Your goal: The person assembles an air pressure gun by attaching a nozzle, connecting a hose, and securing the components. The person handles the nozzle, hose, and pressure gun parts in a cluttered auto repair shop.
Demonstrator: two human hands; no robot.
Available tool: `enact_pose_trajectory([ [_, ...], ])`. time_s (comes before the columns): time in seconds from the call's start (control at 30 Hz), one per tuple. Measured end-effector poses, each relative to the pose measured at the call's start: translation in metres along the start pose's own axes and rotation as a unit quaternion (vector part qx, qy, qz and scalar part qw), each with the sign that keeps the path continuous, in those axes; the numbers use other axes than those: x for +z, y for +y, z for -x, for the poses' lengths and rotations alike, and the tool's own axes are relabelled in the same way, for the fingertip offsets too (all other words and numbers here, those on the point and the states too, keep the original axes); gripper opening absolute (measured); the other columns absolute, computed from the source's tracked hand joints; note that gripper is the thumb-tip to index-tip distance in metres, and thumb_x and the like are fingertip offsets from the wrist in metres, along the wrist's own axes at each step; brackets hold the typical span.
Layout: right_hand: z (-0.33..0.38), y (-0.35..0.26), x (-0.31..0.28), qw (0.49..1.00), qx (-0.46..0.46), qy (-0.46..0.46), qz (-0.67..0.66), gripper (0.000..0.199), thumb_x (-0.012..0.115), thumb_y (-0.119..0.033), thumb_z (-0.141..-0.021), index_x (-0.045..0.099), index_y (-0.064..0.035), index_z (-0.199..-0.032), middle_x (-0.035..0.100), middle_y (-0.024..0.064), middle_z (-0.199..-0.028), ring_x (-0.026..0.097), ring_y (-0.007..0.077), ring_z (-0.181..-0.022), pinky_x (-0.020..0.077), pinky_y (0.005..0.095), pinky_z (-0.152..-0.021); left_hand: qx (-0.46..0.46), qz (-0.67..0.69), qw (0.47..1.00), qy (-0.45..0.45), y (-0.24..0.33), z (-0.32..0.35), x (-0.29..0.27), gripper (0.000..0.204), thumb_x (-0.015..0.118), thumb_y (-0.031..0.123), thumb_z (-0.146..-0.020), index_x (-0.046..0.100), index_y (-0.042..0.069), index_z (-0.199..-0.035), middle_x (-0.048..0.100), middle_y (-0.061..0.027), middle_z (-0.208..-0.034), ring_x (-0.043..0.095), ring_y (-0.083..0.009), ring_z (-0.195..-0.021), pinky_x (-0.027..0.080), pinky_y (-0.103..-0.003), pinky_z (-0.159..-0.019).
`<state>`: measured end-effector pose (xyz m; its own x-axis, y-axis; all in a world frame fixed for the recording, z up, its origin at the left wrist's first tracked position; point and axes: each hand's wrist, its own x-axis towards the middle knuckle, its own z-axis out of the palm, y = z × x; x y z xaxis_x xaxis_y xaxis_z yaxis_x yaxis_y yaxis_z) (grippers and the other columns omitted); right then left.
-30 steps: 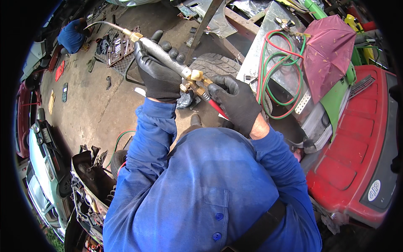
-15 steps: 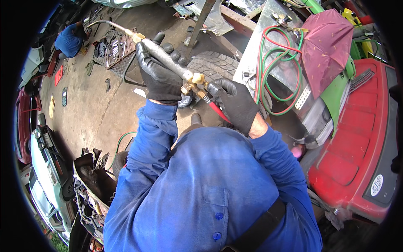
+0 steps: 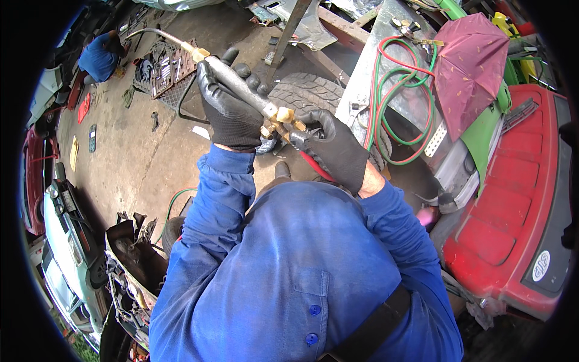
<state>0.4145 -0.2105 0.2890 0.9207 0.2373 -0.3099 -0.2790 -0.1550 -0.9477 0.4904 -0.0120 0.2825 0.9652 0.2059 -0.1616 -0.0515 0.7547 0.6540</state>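
A gas welding torch [image 3: 238,82] lies slantwise across my black-gloved left hand [image 3: 232,111], whose thumb and fingers wrap its silver handle. Its thin bent tube [image 3: 161,34] points to the upper left, beyond a brass collar. At the lower end are brass valves and fittings [image 3: 283,116]. My right hand [image 3: 338,148], also gloved in black, is closed at that end, its fingertips against the fittings and around the red hose [image 3: 318,167]. The joint between hose and torch is mostly hidden by the fingers.
Coiled red and green hoses [image 3: 377,90] hang over a metal panel on the right, by a maroon umbrella [image 3: 470,72] and a red car part [image 3: 503,199]. A tyre [image 3: 307,90] lies ahead. Tools [image 3: 166,72] and a crouching person [image 3: 99,57] are at upper left.
My right fingers have shifted down from beside the brass valve onto the hose end, covering the ridged fitting that showed before. The left hand and torch have hardly moved.
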Motion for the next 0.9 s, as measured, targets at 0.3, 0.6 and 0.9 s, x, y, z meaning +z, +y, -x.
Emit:
enact_pose_trajectory([
  [0.3,-0.001,0.003,0.001,1.000,0.009,-0.017,-0.004,0.043,0.070,-0.028,-0.109,0.064,0.0062,-0.134,0.074,0.0094,-0.100,0.066,0.0080,-0.085,0.0550,0.0256,-0.074,-0.002,0.002,1.000,-0.014,-0.001,0.000,-0.006,0.063,0.045,0.061,-0.113,0.060,0.003,-0.133,0.055,-0.0001,-0.086,0.053,-0.0164,-0.072,0.048,-0.035,-0.065],
  [0.6,-0.002,0.010,-0.002,0.998,0.041,-0.033,-0.018,0.042,0.070,-0.033,-0.109,0.067,0.0035,-0.130,0.072,0.0062,-0.096,0.063,0.0081,-0.083,0.0533,0.0285,-0.073,-0.007,-0.028,1.000,-0.008,-0.005,0.002,-0.006,0.067,0.042,0.064,-0.112,0.056,0.004,-0.138,0.055,-0.0012,-0.083,0.054,-0.0165,-0.068,0.048,-0.038,-0.062],
  [0.9,-0.007,0.025,0.006,1.000,0.007,-0.020,-0.016,0.038,0.068,-0.036,-0.112,0.067,-0.0007,-0.125,0.068,0.0010,-0.098,0.060,0.0078,-0.086,0.0508,0.0276,-0.074,-0.024,-0.017,1.000,0.004,-0.007,0.004,-0.015,0.070,0.044,0.067,-0.111,0.057,0.004,-0.139,0.056,-0.0014,-0.082,0.054,-0.0165,-0.068,0.048,-0.037,-0.062],
])
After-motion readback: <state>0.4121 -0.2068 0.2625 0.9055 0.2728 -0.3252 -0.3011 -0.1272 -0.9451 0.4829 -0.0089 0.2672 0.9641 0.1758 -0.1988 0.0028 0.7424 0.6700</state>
